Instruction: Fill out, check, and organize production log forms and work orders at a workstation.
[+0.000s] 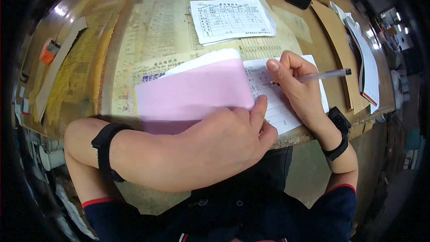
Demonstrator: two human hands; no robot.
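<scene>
Just right of the folded pink sheet (192,89), over a lined white form (282,116), my right hand (296,85) pinches a clear-barrelled pen (322,75) between thumb and bent fingers. Its long axis runs nearly level, crosswise in front of me: the writing tip points left and slightly toward me, down at the form, while the dark end points right, a little farther away. My left hand (237,130) lies across the pink sheet's lower right corner, fingers partly bent, one reaching onto the form; whether it grips any paper I can't tell.
</scene>
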